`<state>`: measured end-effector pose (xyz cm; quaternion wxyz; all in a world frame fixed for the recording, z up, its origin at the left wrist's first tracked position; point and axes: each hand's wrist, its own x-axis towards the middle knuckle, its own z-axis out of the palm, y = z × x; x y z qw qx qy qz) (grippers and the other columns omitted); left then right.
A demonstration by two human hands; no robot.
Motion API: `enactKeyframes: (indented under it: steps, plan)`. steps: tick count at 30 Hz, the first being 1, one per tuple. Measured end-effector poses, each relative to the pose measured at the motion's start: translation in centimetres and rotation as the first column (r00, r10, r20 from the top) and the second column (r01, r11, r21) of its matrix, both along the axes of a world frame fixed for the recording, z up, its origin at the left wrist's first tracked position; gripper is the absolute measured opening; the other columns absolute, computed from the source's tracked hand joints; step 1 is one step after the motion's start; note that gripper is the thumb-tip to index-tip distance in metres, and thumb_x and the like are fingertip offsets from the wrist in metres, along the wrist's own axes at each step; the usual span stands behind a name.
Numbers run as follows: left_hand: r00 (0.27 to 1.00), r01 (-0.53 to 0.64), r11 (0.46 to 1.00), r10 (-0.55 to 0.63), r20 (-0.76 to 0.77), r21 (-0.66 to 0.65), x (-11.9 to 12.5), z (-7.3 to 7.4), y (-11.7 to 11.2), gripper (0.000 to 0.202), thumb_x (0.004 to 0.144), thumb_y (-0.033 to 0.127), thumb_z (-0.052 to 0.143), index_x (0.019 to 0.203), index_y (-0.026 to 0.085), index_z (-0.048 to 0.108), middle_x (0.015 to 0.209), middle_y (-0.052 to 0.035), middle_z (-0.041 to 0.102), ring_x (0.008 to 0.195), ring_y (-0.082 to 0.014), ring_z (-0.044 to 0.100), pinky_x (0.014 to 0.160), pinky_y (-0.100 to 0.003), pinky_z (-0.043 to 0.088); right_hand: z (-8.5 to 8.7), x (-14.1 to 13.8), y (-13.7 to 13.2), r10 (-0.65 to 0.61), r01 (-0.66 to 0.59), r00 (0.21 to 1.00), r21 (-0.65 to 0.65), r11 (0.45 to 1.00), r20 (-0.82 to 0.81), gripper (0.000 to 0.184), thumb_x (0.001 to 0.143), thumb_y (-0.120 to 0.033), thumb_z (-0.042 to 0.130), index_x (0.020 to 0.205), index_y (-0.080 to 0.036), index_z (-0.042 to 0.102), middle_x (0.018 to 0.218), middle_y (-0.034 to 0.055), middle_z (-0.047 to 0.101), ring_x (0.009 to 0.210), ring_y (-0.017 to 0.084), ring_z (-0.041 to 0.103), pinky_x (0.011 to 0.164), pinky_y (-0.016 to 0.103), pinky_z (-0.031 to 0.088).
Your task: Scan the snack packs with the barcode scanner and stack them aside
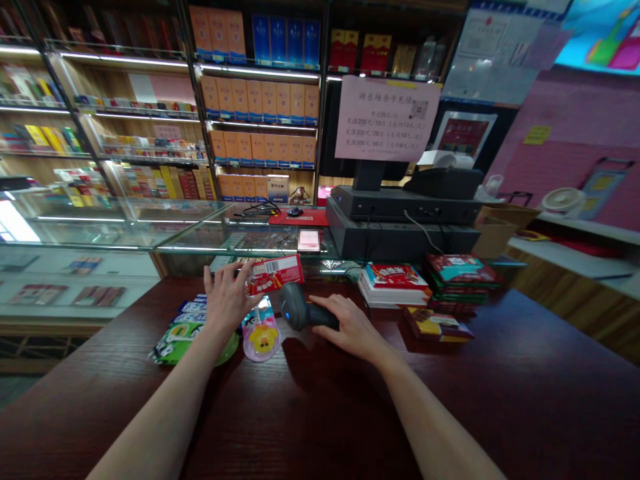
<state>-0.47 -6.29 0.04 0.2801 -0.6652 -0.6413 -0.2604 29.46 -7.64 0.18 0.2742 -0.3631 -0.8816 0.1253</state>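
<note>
My left hand [226, 297] is closed on the left end of a red box [275, 275], tilted so that a white barcode panel faces up. In my right hand [350, 325] is a dark grey barcode scanner [296, 308], its head turned left toward the box and a small blue light showing on it. Below the box lies a pink and blue packet with a yellow cartoon figure [263, 339]. Several green and blue packets [180, 340] lie in a pile, partly hidden by my left wrist.
White-edged red boxes [393, 283], a stack of red and green boxes [460, 273] and a yellow-brown pack [440, 325] lie at right. A cash register [400, 223] with a signed monitor [387, 123] stands behind. Glass display cases [195, 230] border the wooden counter [320, 413].
</note>
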Motion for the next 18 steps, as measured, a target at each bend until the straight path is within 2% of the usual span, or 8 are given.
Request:
enactKeyframes:
  steps: [10,18]
  plan:
    - [1.000,0.015,1.000,-0.015,-0.024,-0.010,-0.03,-0.13,0.02,0.071,0.080,0.039,0.071,0.145,0.023,0.047,0.129,-0.0143,0.056,0.121,-0.0347,0.049,0.120,-0.062,0.012,-0.01,0.32,0.30,-0.069,0.070,0.997,-0.020,0.997,0.014,0.052,0.089,-0.035,0.070,0.137,-0.027,0.054,0.115,0.0068,0.064,0.110,0.025,0.058,0.094,0.039,0.044]
    - [1.000,0.009,1.000,-0.009,0.000,-0.019,0.23,0.16,-0.19,0.072,0.079,0.036,0.073,0.144,0.025,0.047,0.129,-0.0128,0.056,0.121,-0.0335,0.050,0.120,-0.062,0.012,0.41,0.07,0.01,-0.021,0.019,0.999,-0.060,0.998,-0.030,0.050,0.088,-0.036,0.070,0.135,-0.027,0.055,0.119,0.0060,0.064,0.111,0.024,0.058,0.097,0.039,0.043]
